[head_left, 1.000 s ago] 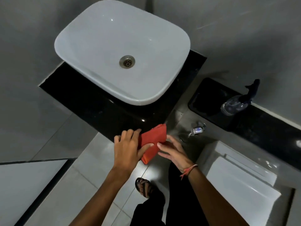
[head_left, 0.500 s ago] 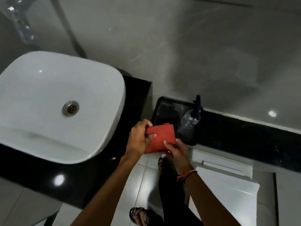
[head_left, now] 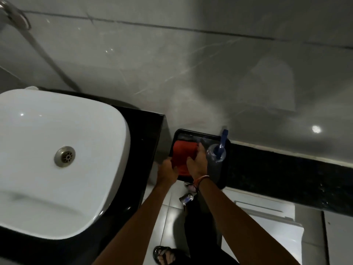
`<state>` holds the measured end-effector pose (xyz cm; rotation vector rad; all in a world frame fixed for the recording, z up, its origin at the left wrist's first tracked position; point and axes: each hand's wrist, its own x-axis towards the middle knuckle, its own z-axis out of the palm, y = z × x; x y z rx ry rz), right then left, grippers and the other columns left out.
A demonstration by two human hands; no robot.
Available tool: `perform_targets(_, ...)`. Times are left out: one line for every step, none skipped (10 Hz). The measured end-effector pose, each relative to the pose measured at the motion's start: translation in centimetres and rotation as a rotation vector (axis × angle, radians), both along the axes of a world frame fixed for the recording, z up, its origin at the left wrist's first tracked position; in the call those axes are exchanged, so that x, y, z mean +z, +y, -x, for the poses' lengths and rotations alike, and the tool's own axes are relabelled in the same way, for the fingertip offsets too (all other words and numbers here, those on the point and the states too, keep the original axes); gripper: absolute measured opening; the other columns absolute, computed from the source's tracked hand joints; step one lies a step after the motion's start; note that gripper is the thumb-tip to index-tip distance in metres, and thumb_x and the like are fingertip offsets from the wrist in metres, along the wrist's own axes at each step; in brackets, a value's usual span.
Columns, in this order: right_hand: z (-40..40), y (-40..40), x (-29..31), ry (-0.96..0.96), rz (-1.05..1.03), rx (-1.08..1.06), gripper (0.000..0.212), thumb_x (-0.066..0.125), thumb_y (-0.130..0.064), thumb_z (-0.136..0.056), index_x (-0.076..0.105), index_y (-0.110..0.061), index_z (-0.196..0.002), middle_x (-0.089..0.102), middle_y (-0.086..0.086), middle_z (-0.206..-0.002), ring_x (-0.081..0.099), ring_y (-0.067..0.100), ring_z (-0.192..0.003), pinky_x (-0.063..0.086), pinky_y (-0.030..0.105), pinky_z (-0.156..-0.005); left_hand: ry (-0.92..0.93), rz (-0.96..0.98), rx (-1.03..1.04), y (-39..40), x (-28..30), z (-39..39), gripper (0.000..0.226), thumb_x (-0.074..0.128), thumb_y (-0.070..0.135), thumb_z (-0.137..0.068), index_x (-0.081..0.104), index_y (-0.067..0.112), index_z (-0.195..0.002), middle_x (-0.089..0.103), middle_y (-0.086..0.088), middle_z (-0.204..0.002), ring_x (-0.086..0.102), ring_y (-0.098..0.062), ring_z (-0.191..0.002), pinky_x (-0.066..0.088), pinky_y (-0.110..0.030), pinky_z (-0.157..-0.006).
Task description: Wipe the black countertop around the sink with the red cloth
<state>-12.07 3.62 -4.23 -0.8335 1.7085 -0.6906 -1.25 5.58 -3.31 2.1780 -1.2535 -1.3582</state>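
View: head
Cloth: cloth [head_left: 183, 154] is lying in tray [head_left: 191, 132], touching bottle [head_left: 216, 156].
Left hand: left hand [head_left: 168, 172] is gripping its near edge, fingers curled.
Right hand: right hand [head_left: 198, 162] is clasping its right side.
Progress: countertop [head_left: 146, 134] is not being wiped; judging unstarted or done, cannot tell.

My right hand [head_left: 199, 163] hides the right edge of the cloth [head_left: 182, 153] on the tray [head_left: 193, 133] — gripping or pressing, I can't tell. Left of the tray, the sink [head_left: 66, 188] runs off the edge. Below the tray, a small shiny thing [head_left: 186, 198] is too blurred to name.
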Motion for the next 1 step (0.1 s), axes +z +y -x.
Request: perform_targets(0.18, 0.63, 0.87, 0.102, 0.071, 0.114, 0.083, 0.047, 0.017, -0.092, 0.019, -0.011, -0.166, 0.053, 0.017, -0.143, 0.052, 0.042, -0.138, 0.043, 0.051, -0.119, -0.064, 0.064, -0.082, 0.23, 1.75, -0.41, 0.035, 0.05, -0.001, -0.094, 0.061, -0.001, -0.128, 0.068, -0.027, -0.12, 0.065, -0.042, -0.114, 0.054, -0.042, -0.095)
